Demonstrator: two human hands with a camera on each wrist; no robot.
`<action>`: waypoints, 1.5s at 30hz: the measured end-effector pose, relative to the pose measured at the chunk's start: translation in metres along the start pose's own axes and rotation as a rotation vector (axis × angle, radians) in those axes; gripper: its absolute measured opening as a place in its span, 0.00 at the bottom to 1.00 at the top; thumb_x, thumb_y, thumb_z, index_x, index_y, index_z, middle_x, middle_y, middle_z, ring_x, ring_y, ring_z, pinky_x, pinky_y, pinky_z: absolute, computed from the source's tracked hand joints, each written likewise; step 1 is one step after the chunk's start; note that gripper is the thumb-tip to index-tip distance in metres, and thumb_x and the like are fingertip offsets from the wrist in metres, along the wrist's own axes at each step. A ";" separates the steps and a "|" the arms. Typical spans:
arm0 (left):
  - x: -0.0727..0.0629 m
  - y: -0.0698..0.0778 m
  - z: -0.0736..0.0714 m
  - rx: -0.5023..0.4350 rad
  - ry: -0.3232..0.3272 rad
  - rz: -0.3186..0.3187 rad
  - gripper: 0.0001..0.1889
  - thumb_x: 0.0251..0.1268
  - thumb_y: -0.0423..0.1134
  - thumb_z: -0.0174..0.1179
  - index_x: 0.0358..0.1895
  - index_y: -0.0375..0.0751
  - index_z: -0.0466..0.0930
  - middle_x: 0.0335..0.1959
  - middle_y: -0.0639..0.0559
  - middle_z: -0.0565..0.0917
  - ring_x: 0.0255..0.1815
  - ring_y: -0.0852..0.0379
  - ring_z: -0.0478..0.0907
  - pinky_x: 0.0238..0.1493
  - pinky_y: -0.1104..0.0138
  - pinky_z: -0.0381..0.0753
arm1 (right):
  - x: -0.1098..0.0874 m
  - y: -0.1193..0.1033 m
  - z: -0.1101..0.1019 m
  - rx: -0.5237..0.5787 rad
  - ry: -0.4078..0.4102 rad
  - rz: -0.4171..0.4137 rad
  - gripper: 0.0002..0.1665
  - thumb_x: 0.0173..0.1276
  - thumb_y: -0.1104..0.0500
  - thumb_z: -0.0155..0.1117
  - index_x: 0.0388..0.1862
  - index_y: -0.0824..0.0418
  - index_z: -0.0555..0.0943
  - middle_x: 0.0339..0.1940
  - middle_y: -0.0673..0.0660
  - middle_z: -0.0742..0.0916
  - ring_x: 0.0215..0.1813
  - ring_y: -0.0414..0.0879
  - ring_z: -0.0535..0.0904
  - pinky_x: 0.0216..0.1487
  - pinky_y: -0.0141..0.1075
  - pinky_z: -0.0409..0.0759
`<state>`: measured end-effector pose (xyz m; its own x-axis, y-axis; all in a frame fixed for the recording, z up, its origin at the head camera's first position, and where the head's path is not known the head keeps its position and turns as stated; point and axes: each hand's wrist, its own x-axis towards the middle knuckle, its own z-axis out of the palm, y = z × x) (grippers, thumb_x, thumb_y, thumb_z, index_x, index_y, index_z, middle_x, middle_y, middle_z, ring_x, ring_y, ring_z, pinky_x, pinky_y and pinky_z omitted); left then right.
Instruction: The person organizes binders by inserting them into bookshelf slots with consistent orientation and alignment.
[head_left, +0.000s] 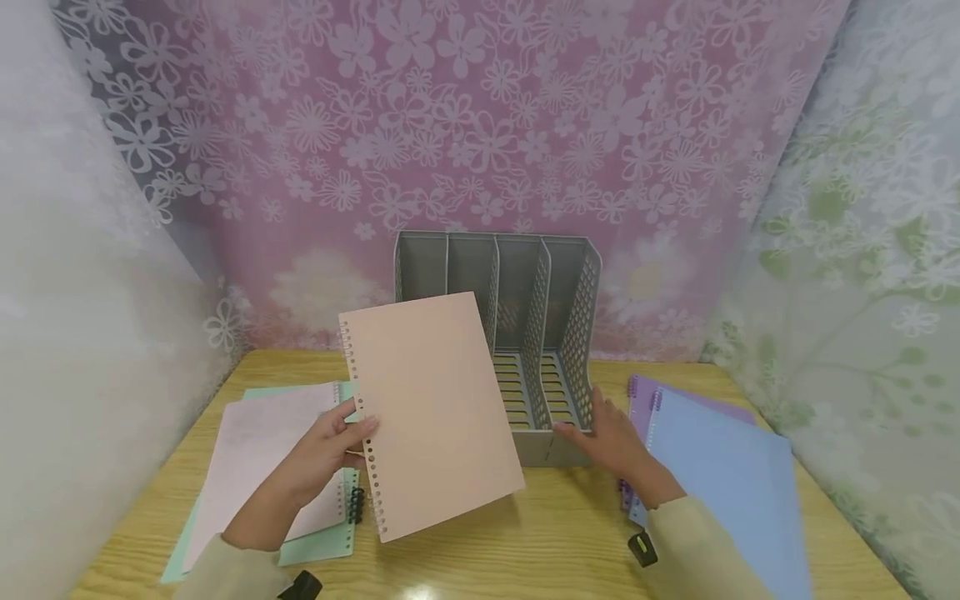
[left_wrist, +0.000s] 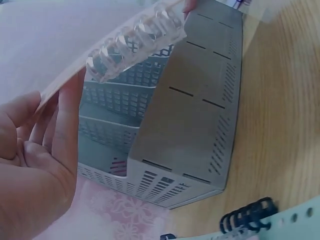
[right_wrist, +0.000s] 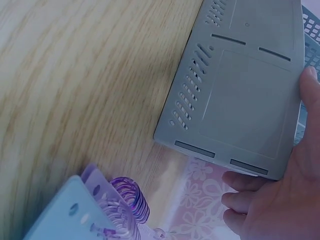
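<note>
1. Right up at the near edge of the tabletop (head_left: pixel 577 542) you've got two pale sleeves (head_left: pixel 716 550), with a small dark gadget (head_left: pixel 642 548) by each wrist
2. Next up, the left hand (head_left: pixel 318 450) is pinching a peach notebook (head_left: pixel 435 408) by its ring-bound side, thumb on the cover. It's held up tilted over the tabletop, a bit left of the middle, and from the head view it covers part of the holder behind
3. Toward the left edge there's a pale pink notebook (head_left: pixel 255 458) lying on a mint one (head_left: pixel 318 546), black rings (head_left: pixel 356 506) poking out
4. Toward the right edge, a blue notebook (head_left: pixel 723 483) overlaps a purple one (head_left: pixel 640 410)
5. The right hand (head_left: pixel 618 442), well apart from the left, is gripping the front right corner of a gray file holder (head_left: pixel 534 447), thumb over the rim, fingers outside
6. That holder has four slots and stands near the middle of the far edge
7. Way back, a pink floral cloth (head_left: pixel 487 125) hangs behind it all
</note>
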<state>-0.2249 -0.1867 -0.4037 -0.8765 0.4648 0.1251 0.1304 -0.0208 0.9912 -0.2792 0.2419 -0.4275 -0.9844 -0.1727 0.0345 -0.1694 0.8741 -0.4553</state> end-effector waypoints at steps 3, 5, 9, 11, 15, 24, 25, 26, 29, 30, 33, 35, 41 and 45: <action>0.001 0.005 -0.001 0.010 0.046 0.012 0.26 0.79 0.43 0.46 0.72 0.36 0.57 0.44 0.57 0.87 0.43 0.56 0.85 0.43 0.60 0.84 | 0.001 0.001 0.002 0.010 -0.007 0.005 0.65 0.68 0.28 0.50 0.75 0.75 0.36 0.72 0.81 0.55 0.72 0.76 0.48 0.70 0.65 0.48; 0.001 0.007 -0.001 0.011 0.087 0.018 0.26 0.78 0.43 0.46 0.72 0.35 0.56 0.44 0.57 0.87 0.43 0.56 0.85 0.43 0.60 0.84 | 0.001 0.002 0.003 0.015 -0.011 0.002 0.65 0.68 0.28 0.50 0.75 0.75 0.35 0.72 0.81 0.55 0.72 0.76 0.49 0.70 0.65 0.49; 0.004 0.013 -0.001 0.016 0.157 0.042 0.27 0.78 0.44 0.47 0.72 0.36 0.57 0.44 0.59 0.87 0.43 0.56 0.85 0.43 0.61 0.84 | 0.001 0.003 0.003 0.019 0.017 -0.016 0.64 0.68 0.30 0.51 0.75 0.76 0.36 0.71 0.82 0.57 0.71 0.75 0.54 0.69 0.65 0.54; 0.005 0.016 0.000 0.018 0.186 0.050 0.26 0.78 0.45 0.48 0.71 0.36 0.59 0.43 0.59 0.87 0.44 0.57 0.85 0.44 0.61 0.84 | 0.001 0.003 0.003 0.020 0.037 -0.023 0.64 0.69 0.31 0.52 0.75 0.77 0.37 0.70 0.82 0.58 0.70 0.75 0.56 0.68 0.64 0.57; 0.001 0.019 0.000 0.013 0.280 0.043 0.23 0.77 0.46 0.49 0.67 0.39 0.63 0.40 0.59 0.87 0.42 0.58 0.85 0.43 0.62 0.84 | 0.000 0.002 0.006 0.037 0.024 -0.026 0.64 0.68 0.31 0.53 0.75 0.77 0.37 0.71 0.81 0.59 0.70 0.75 0.57 0.67 0.64 0.58; 0.006 0.030 0.005 0.007 0.511 0.203 0.23 0.76 0.45 0.49 0.67 0.38 0.65 0.39 0.62 0.87 0.40 0.62 0.85 0.42 0.67 0.84 | 0.002 0.006 0.004 0.046 0.028 -0.045 0.62 0.70 0.32 0.51 0.75 0.77 0.36 0.73 0.79 0.56 0.70 0.74 0.56 0.68 0.64 0.57; 0.007 0.032 0.006 -0.001 0.540 0.225 0.23 0.76 0.45 0.49 0.67 0.37 0.65 0.39 0.62 0.87 0.40 0.62 0.85 0.42 0.68 0.84 | 0.003 0.006 0.003 0.048 0.025 -0.046 0.63 0.70 0.32 0.51 0.75 0.77 0.36 0.73 0.79 0.56 0.70 0.75 0.56 0.68 0.64 0.57; 0.008 0.033 0.008 -0.011 0.569 0.247 0.22 0.76 0.44 0.49 0.67 0.37 0.66 0.39 0.62 0.87 0.41 0.62 0.85 0.42 0.68 0.84 | 0.003 0.006 0.003 0.050 0.023 -0.046 0.63 0.70 0.31 0.51 0.75 0.77 0.36 0.73 0.79 0.56 0.70 0.75 0.56 0.68 0.65 0.57; 0.011 0.035 0.010 -0.044 0.640 0.308 0.21 0.76 0.42 0.49 0.66 0.37 0.67 0.41 0.61 0.87 0.42 0.62 0.85 0.44 0.68 0.83 | 0.003 0.007 0.003 0.057 0.016 -0.038 0.63 0.69 0.31 0.51 0.75 0.76 0.35 0.73 0.79 0.56 0.71 0.74 0.55 0.68 0.64 0.57; 0.012 0.036 0.011 -0.048 0.664 0.323 0.20 0.76 0.42 0.49 0.65 0.37 0.68 0.42 0.60 0.87 0.43 0.62 0.85 0.44 0.68 0.83 | 0.003 0.007 0.003 0.059 0.013 -0.035 0.64 0.69 0.31 0.51 0.75 0.75 0.34 0.73 0.79 0.56 0.71 0.74 0.55 0.68 0.64 0.57; 0.015 0.038 0.013 -0.064 0.735 0.371 0.18 0.76 0.40 0.49 0.62 0.37 0.70 0.42 0.59 0.87 0.43 0.62 0.85 0.44 0.68 0.83 | 0.004 0.007 0.002 0.054 0.012 -0.029 0.64 0.69 0.30 0.50 0.75 0.75 0.34 0.73 0.80 0.55 0.71 0.74 0.55 0.68 0.64 0.57; 0.016 0.039 0.014 -0.067 0.778 0.398 0.16 0.76 0.40 0.50 0.61 0.37 0.70 0.42 0.58 0.87 0.43 0.62 0.85 0.44 0.69 0.83 | 0.005 0.007 0.001 0.050 0.016 -0.027 0.64 0.69 0.30 0.51 0.75 0.75 0.34 0.73 0.80 0.55 0.71 0.74 0.55 0.68 0.64 0.57; 0.018 0.034 0.015 -0.053 0.841 0.450 0.18 0.75 0.39 0.50 0.62 0.35 0.70 0.46 0.54 0.85 0.45 0.60 0.85 0.44 0.67 0.83 | 0.003 0.005 0.002 0.057 0.012 -0.020 0.64 0.69 0.30 0.52 0.75 0.75 0.34 0.73 0.79 0.55 0.71 0.74 0.55 0.69 0.63 0.56; 0.025 0.032 0.015 -0.050 0.844 0.482 0.18 0.75 0.39 0.50 0.63 0.35 0.70 0.45 0.54 0.85 0.44 0.60 0.85 0.42 0.68 0.83 | 0.002 0.006 -0.001 0.059 0.008 -0.025 0.64 0.69 0.31 0.51 0.75 0.75 0.34 0.73 0.78 0.55 0.70 0.74 0.56 0.69 0.63 0.57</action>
<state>-0.2355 -0.1621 -0.3696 -0.7806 -0.3907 0.4879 0.5597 -0.0894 0.8239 -0.2821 0.2472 -0.4292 -0.9803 -0.1899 0.0538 -0.1908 0.8415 -0.5054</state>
